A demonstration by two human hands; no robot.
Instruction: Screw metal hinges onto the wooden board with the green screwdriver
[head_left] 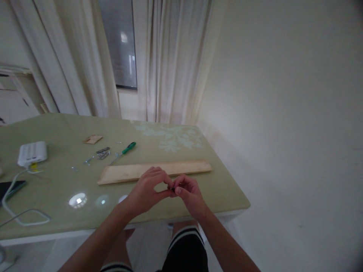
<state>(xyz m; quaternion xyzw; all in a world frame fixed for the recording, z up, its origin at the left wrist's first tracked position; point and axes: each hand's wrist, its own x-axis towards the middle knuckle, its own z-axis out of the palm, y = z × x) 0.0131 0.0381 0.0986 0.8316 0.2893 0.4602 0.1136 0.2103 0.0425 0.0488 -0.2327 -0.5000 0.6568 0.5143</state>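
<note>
My left hand [150, 187] and my right hand [189, 192] meet above the near part of the table, fingertips pinched together on a small dark piece [172, 189]. Fingers cover most of it, so its kind is unclear. Just beyond my hands a long, flat wooden board [124, 173] lies across the table, partly hidden by my fingers. Behind the board rests a screwdriver [129, 148] with a green handle, its shaft pointing to the near left. Beside it lie several metal hinges [103, 153] and loose screws [88, 160].
A small wooden piece [93, 139] lies farther back on the green-topped table [159, 211]. At the left are a white power adapter [32, 153] with a cable [31, 223] and a dark phone [13, 189]. A wall [283, 132] stands to the right, curtains [176, 60] behind.
</note>
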